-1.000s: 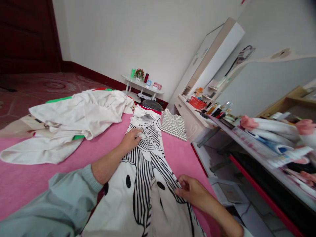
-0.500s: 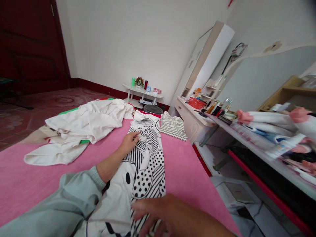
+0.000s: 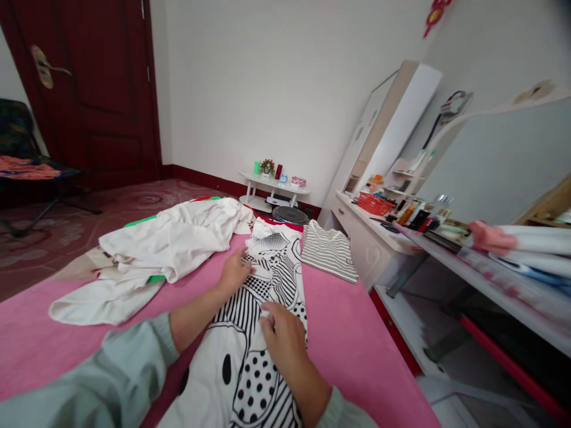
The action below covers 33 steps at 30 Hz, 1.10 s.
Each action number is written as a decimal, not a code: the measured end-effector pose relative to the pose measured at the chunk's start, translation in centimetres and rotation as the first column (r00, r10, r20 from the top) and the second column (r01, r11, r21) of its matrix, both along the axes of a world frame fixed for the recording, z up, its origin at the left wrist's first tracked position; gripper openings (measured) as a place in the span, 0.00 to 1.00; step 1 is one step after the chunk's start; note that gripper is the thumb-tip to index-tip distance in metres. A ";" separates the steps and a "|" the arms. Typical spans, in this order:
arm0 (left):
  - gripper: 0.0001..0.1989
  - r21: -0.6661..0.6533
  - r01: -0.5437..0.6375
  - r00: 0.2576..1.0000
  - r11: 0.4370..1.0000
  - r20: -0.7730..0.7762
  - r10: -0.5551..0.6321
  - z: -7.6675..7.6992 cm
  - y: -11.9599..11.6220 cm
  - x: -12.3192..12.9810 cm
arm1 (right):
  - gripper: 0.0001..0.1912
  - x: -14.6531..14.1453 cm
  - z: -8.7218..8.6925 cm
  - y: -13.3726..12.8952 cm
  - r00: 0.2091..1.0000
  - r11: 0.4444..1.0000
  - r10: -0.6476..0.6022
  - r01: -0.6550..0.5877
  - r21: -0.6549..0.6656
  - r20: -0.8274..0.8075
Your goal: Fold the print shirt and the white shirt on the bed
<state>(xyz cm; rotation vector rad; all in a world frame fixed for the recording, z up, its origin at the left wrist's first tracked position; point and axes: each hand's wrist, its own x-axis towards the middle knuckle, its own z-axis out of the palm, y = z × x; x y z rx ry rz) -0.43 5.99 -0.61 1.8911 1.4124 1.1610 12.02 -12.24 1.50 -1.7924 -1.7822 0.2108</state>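
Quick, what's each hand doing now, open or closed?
Left hand: on the patterned garment; grip can't be told.
Right hand: curled over it; grip can't be told.

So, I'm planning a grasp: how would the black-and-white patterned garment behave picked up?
The patterned garment will probably flop, given its soft wrinkles. It looks thin, so likely light. Spread on the pink cover, it's unlikely to roll.

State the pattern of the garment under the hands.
The garment has black stripes, dots and curved lines on white; best seen in the head view.
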 end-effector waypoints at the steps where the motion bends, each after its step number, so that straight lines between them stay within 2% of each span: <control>1: 0.24 0.015 -0.039 0.997 0.999 -0.060 0.040 0.3 1.1 0.1 | 0.15 -0.1 0.0 -0.2 1.000 1.000 0.013 -0.013 0.004 0.009; 3: 0.25 0.050 -0.082 0.986 0.995 -0.142 0.089 1.2 3.4 0.3 | 0.14 -0.2 0.1 -0.4 1.000 1.000 0.022 -0.022 0.002 0.013; 5: 0.23 0.089 -0.071 0.975 0.994 -0.204 0.088 2.4 5.4 0.9 | 0.14 -0.2 0.3 -0.3 1.000 1.000 0.023 -0.023 0.006 0.006; 8: 0.17 0.136 0.000 0.950 0.991 -0.309 0.043 4.1 7.4 2.7 | 0.13 -0.1 0.2 -0.1 1.000 0.999 0.031 -0.031 0.014 -0.001; 11: 0.15 0.138 0.068 0.917 0.988 -0.399 -0.007 4.9 8.6 5.2 | 0.12 0.0 -0.1 0.0 0.999 0.999 0.036 -0.035 0.008 -0.012; 16: 0.18 0.073 0.075 0.871 0.994 -0.491 -0.030 4.6 10.4 8.5 | 0.11 0.0 -0.2 0.1 0.998 0.999 0.031 -0.032 -0.022 -0.049; 21: 0.14 0.028 0.048 0.845 0.998 -0.534 -0.026 4.1 11.6 9.5 | 0.11 0.0 -0.2 0.1 0.996 0.999 0.033 -0.035 -0.032 -0.080; 25: 0.12 0.054 0.074 0.851 0.996 -0.524 -0.035 4.8 11.9 10.5 | 0.11 0.1 -0.2 0.3 0.993 0.999 0.042 -0.045 -0.023 -0.108; 29: 0.15 0.166 0.153 0.886 0.974 -0.459 -0.061 5.5 12.2 12.0 | 0.12 0.2 -0.3 0.5 0.978 0.999 0.046 -0.043 0.022 -0.204; 33: 0.21 0.181 0.283 0.885 0.942 -0.427 -0.184 4.3 12.3 12.4 | 0.13 0.4 -0.5 0.7 0.973 0.999 0.032 -0.029 0.015 -0.227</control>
